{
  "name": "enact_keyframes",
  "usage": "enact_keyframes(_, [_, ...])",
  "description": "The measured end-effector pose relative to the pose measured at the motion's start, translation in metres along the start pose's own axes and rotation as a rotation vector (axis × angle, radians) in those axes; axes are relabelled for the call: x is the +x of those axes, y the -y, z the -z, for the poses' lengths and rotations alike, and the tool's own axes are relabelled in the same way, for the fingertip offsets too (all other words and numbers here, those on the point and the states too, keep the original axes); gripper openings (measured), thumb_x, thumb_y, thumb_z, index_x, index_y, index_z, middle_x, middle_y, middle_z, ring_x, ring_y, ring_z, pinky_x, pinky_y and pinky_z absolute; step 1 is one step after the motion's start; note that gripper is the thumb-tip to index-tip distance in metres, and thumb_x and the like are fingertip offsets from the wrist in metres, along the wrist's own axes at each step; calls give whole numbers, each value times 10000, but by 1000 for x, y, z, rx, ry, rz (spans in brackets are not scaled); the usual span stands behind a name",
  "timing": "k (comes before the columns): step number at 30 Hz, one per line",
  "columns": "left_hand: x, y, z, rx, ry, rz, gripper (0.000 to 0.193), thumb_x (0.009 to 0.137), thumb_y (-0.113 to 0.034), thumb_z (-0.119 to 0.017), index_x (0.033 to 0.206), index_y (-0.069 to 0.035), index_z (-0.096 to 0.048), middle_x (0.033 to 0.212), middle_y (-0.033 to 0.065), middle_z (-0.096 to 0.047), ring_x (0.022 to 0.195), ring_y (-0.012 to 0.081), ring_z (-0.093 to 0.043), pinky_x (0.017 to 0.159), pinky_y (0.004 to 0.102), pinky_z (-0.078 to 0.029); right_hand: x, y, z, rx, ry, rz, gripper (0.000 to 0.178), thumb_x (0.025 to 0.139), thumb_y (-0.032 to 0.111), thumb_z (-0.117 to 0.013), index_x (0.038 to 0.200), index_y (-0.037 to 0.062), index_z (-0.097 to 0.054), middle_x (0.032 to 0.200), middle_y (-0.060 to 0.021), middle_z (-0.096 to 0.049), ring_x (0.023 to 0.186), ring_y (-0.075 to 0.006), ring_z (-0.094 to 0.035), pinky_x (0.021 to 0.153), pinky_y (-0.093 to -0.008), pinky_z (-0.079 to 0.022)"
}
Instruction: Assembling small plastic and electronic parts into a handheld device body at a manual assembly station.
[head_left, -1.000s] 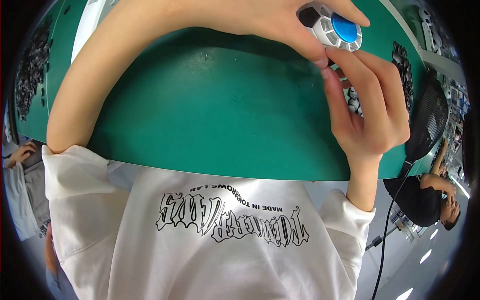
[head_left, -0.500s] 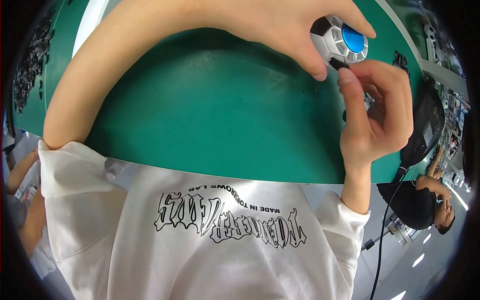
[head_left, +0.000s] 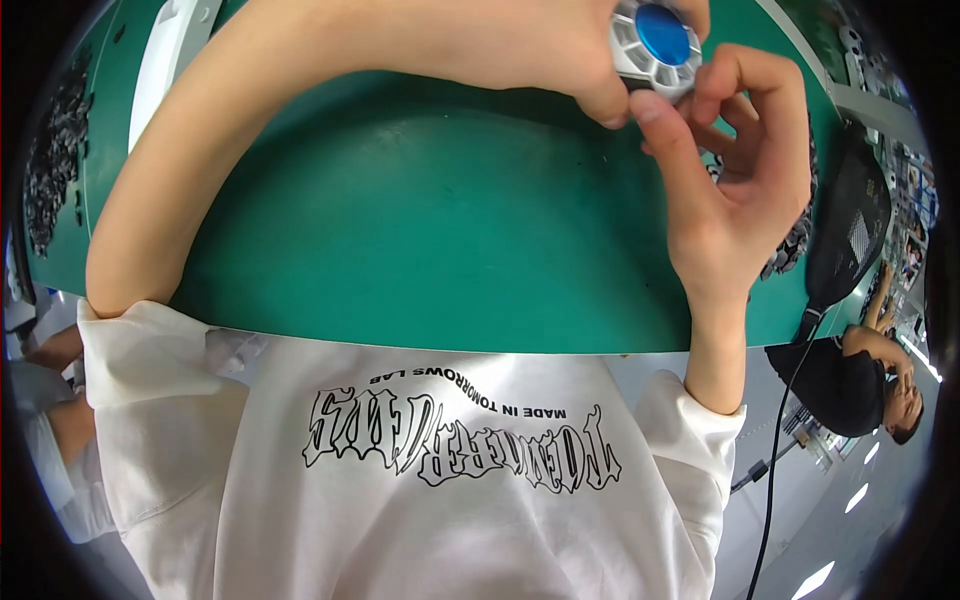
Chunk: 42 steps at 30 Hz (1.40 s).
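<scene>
Near the top right, a round silver piece with spoke-like ribs and a blue disc (head_left: 663,35) in its middle is held in my left hand (head_left: 540,62). The left fingers curl round its far side, and the left thumb lies along its near left edge. My right hand (head_left: 740,185) has its thumb and forefinger at the near rim of the piece, closed on it. Beside the right thumb tip, a small black part (head_left: 636,83) shows at the rim. My other right fingers are bent towards the palm.
The green table (head_left: 420,230) has a pile of small black parts (head_left: 55,150) at far left and dark parts (head_left: 790,250) behind my right hand. A black mesh pouch (head_left: 848,230) with a cable lies at the right edge. A person (head_left: 835,385) in black sits beyond.
Both hands and the round piece have moved up and left. The small black part was between my right fingertips, apart from the thumb of my left hand; now it sits against the rim.
</scene>
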<state>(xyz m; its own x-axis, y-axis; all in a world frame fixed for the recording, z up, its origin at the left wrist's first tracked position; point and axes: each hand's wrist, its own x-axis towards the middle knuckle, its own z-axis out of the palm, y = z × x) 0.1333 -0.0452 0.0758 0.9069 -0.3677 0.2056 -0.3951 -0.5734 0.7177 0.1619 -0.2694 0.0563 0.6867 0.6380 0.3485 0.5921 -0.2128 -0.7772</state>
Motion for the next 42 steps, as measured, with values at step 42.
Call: enact_keyframes(42, [-21,7,-39,99,-152,50,430,776,-184,-840,1151,-32,-693,959,86,-727,804,162,-699,670,300,-563,18,0,15,-640,48,708,188,785,-94,-812,913,-56,-679,838,-112,-695,657,-166,-608,528,-255,-466])
